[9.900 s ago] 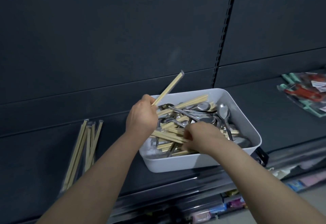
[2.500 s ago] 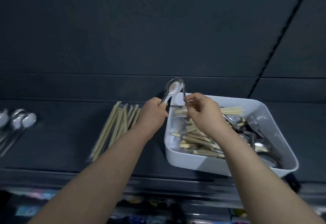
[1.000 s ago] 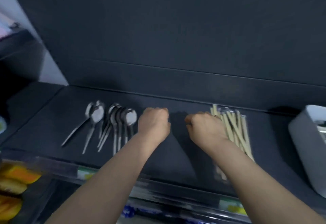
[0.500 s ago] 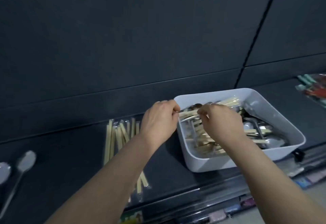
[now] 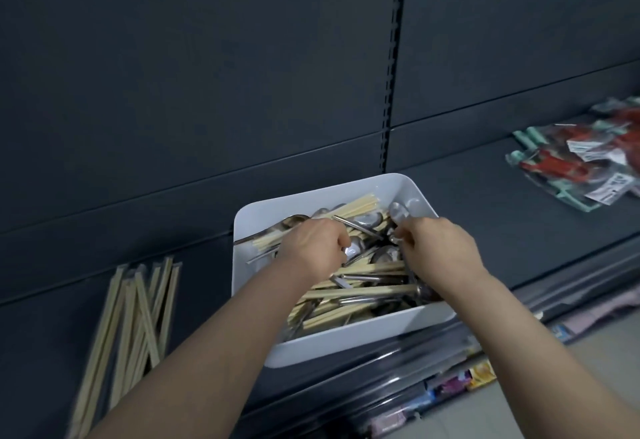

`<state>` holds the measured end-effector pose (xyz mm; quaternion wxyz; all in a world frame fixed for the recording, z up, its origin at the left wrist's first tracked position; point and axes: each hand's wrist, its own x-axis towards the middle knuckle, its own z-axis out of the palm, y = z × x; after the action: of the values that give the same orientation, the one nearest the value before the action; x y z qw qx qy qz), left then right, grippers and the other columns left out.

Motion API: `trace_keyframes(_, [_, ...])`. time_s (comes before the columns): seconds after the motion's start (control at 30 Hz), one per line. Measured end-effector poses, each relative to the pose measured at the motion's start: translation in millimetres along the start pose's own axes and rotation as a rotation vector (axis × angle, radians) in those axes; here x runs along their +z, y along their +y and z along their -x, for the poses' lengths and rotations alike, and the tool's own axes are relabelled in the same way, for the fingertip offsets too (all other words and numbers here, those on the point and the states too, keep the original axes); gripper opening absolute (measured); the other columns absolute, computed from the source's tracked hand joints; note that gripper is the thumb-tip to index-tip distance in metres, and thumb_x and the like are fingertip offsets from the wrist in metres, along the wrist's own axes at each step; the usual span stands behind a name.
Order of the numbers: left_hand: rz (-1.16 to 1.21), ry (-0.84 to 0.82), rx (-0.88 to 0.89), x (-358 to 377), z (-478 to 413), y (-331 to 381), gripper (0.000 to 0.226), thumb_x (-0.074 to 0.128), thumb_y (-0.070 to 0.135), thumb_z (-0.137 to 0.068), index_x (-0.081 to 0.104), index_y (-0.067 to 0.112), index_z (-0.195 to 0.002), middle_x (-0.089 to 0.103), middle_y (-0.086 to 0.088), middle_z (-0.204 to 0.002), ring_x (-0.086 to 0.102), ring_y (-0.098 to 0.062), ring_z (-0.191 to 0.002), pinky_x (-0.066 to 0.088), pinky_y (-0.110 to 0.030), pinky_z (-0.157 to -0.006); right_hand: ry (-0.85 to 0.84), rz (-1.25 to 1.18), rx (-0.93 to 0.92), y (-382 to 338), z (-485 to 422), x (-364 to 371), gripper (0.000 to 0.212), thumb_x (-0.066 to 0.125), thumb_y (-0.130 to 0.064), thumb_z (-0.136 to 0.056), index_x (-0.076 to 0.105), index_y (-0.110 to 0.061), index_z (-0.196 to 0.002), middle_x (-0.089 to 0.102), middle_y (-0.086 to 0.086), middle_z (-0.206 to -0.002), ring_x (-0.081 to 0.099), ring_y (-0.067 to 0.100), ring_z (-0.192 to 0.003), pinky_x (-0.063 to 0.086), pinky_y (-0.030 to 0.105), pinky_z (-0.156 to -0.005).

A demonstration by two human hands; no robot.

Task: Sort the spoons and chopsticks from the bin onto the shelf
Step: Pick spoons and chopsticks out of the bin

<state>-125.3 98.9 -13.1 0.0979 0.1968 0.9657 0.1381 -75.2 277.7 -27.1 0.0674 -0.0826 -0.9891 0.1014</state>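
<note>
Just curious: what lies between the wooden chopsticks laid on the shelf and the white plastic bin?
Head view: only bare dark shelf between pale wooden chopsticks and white plastic bin.

the bin [image 5: 363,341] is smooth white plastic with a soft sheen. the spoons [image 5: 369,220] in it are polished, mirror-bright metal. the chopsticks [image 5: 360,291] are pale matt wood, those at the left in clear glossy wrappers [image 5: 121,269]. the shelf [image 5: 485,217] looks like dark matt metal. the far-right packets [image 5: 571,161] are glossy plastic film.
</note>
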Motion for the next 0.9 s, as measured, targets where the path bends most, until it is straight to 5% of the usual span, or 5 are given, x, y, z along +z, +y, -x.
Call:
trace_keyframes(0.2, [0.101,-0.027,-0.078,16,-14,9,0.022,0.068,0.038,-0.084,0.074,0.016,-0.083,0.073,0.001,-0.088,0.065,-0.019,-0.087,0.055,-0.036,-0.077,-0.069,0.016,0.023,6,0,9,0.027,0.052,-0.016,-0.087,0.062,-0.024,-0.111,0.068,0.002,-0.094,0.063,0.028,-0.089,0.043,0.030,-0.063])
trace_keyframes(0.47, [-0.027,-0.003,-0.155,17,-17,10,0.023,0.054,0.019,-0.092,0.060,0.011,-0.071,0.068,-0.013,-0.088,0.059,-0.028,-0.078,0.039,-0.030,-0.062,-0.111,0.061,-0.031,-5,-5,8,0.025,0.058,-0.028,-0.089,0.065,-0.026,-0.113,0.051,-0.002,-0.131,0.059,0.025,-0.104,0.046,0.031,-0.073])
trace_keyframes(0.6, [-0.069,0.078,-0.248,4,-13,-4,0.004,0.052,0.011,-0.090,0.054,0.014,-0.089,0.065,-0.008,-0.097,0.058,-0.029,-0.087,0.038,-0.032,-0.066,-0.103,0.083,-0.040,-14,-11,12,0.022,0.052,-0.019,-0.091,0.064,-0.020,-0.109,0.051,0.004,-0.120,0.056,0.027,-0.104,0.050,0.036,-0.075])
trace_keyframes(0.73, [-0.005,0.132,-0.328,-1,-7,-20,0.014,0.055,0.006,-0.086,0.052,0.015,-0.097,0.064,-0.006,-0.096,0.058,-0.028,-0.088,0.041,-0.033,-0.066,-0.119,0.080,-0.089,-17,-16,10,0.027,0.053,-0.027,-0.093,0.057,-0.024,-0.120,0.051,0.002,-0.123,0.043,0.022,-0.122,0.046,0.036,-0.085])
trace_keyframes(0.9, [-0.006,0.085,-0.303,-1,1,-22,0.016,0.053,0.007,-0.087,0.063,0.015,-0.077,0.060,-0.008,-0.077,0.060,-0.029,-0.083,0.035,-0.029,-0.057,-0.221,0.091,-0.076,-26,-12,10,0.026,0.053,-0.023,-0.091,0.065,-0.025,-0.115,0.053,0.004,-0.126,0.041,0.023,-0.128,0.048,0.036,-0.088])
